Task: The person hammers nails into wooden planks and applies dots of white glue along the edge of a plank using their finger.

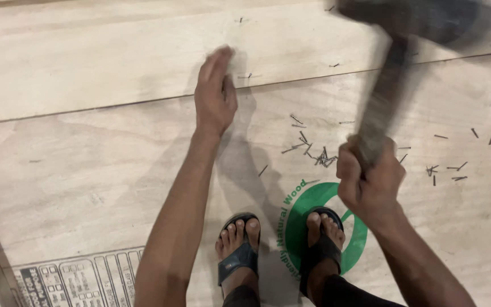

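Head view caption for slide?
Right hand swings blurred hammer; left hand rests on plywood near loose nails.

Pale plywood sheets (86,165) cover the floor, one bearing a green round stamp (313,199)

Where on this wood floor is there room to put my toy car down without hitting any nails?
The wide bare plywood left of the left hand and forearm is free, down to the printed grid. Crowded: loose nails between the hands, more nails right of the right hand gripping the hammer.
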